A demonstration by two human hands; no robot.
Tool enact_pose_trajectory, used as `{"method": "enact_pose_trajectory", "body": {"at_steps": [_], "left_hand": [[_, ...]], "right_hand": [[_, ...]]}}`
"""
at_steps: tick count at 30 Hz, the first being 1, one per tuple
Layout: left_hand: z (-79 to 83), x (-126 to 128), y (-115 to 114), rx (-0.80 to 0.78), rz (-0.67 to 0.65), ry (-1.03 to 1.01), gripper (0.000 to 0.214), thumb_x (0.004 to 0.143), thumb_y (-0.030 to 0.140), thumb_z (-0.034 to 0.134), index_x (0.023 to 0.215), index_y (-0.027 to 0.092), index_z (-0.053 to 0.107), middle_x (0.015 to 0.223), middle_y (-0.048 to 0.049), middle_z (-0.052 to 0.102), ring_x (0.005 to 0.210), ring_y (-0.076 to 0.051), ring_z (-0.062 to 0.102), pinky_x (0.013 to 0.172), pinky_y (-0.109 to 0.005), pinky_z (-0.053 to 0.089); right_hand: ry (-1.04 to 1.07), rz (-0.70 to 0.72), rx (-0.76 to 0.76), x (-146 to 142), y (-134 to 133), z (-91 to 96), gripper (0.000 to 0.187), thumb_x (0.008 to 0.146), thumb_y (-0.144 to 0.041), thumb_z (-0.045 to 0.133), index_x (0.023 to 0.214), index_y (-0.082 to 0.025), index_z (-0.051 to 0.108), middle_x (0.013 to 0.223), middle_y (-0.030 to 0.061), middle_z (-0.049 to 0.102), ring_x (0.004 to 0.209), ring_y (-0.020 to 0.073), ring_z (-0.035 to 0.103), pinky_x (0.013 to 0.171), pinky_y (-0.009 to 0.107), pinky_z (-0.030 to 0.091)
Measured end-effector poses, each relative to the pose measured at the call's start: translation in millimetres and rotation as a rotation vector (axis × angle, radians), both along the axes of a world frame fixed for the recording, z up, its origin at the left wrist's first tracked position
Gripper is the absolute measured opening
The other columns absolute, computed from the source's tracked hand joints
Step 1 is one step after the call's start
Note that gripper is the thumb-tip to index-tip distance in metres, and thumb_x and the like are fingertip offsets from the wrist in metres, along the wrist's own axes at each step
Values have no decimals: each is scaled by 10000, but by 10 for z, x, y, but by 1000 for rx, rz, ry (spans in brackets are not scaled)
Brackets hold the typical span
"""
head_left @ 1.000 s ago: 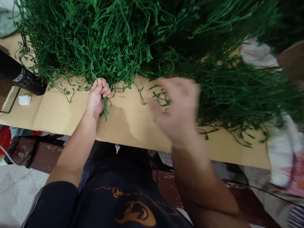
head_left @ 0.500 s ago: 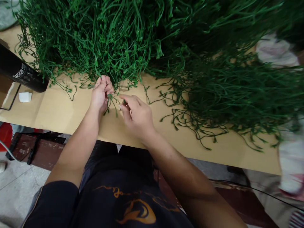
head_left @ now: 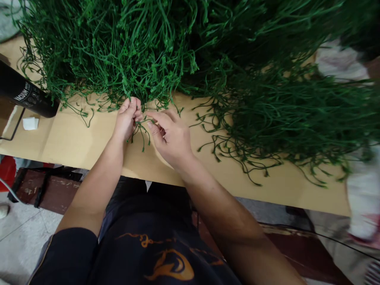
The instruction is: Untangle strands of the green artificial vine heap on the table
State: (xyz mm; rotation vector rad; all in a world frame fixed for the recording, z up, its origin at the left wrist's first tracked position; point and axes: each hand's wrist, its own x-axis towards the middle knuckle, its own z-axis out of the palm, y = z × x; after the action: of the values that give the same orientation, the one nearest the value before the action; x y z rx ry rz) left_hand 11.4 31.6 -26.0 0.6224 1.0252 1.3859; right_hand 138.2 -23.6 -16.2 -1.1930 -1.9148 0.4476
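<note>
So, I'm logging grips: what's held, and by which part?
The left hand holds green stems near their ends; whether the right fingers grip one can't be told.

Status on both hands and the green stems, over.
Left hand closed on green stems. Right hand at their loose ends. Black bottle off left, apart from both hands.

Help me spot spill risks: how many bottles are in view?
1: a black cylindrical bottle with white lettering, on the flat tan tabletop at the picture's left edge, beside the tangled heap of thin green stems. Others could be hidden behind that heap.
</note>
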Motion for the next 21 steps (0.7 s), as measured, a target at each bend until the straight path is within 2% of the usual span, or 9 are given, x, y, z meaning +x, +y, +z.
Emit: {"method": "enact_pose_trajectory", "body": {"at_steps": [4, 8, 11, 14, 18, 21], "left_hand": [[-3, 12, 0, -7, 12, 3, 228, 843, 353, 575, 724, 171, 506, 532, 76, 354, 407, -1, 238, 422, -159, 220], [15, 10, -16, -20, -9, 8, 192, 878, 316, 528, 749, 174, 525, 508, 83, 327, 393, -6, 247, 424, -153, 240], [19, 3, -26, -37, -46, 21, 193, 887, 343, 507, 790, 179, 539, 481, 92, 277, 381, -16, 264, 424, -152, 261], [16, 6, -26, -32, -47, 27, 197, 891, 347, 499, 798, 177, 536, 474, 96, 267, 377, -18, 260, 423, -151, 268], [8, 19, -15, -17, -20, 15, 193, 881, 323, 523, 756, 177, 519, 475, 92, 282, 381, -16, 255, 419, -154, 258], [-3, 15, -14, -4, 7, 5, 174, 870, 319, 543, 763, 183, 526, 488, 87, 319, 386, -13, 254, 420, -156, 256]], "right_hand": [[3, 46, -1, -49, 35, -49, 319, 932, -329, 385, 1009, -213, 672, 901, 61, 640, 839, 158, 609, 753, 302, 495], [-33, -7, -32, -8, 47, -110, 260, 906, -318, 441, 974, -209, 667, 865, 58, 641, 765, 162, 595, 706, 309, 481], [-74, -10, -95, 44, 44, -120, 221, 881, -342, 495, 840, -192, 652, 785, 51, 606, 687, 153, 559, 657, 304, 459], [-50, -12, -89, 63, 32, -81, 262, 901, -353, 452, 765, -192, 608, 765, 47, 568, 706, 154, 550, 674, 313, 462], [27, 13, 0, 33, 2, -16, 256, 918, -346, 399, 796, -210, 580, 850, 64, 578, 815, 170, 568, 731, 328, 482], [41, 78, -43, 19, -24, -22, 214, 910, -341, 413, 902, -200, 574, 948, 79, 601, 808, 162, 574, 711, 316, 487]]}}
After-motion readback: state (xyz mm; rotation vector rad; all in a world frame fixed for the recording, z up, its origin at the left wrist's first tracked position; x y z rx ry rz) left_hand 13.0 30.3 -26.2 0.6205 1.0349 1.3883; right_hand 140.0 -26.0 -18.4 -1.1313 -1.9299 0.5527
